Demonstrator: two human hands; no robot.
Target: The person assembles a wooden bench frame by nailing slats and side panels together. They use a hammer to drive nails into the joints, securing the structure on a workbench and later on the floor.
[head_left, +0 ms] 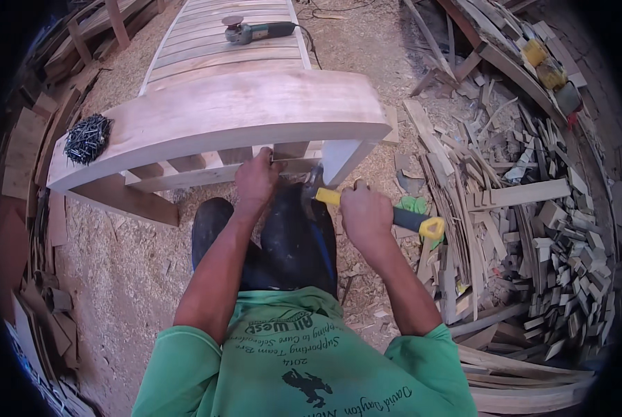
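My right hand is wrapped round a hammer with a yellow and dark handle. Its metal head is close to the underside of a pale wooden piece with a broad curved top board. My left hand has its fingers closed against the lower rail under that board, beside short slats. Whatever the fingertips pinch is too small to make out. A clump of loose nails lies on the board's left end.
Behind the board stretches a slatted wooden surface, with a corded angle grinder lying on it. Shavings cover the floor. To the right are heaps of wood offcuts and a green cloth. More boards lean at the left.
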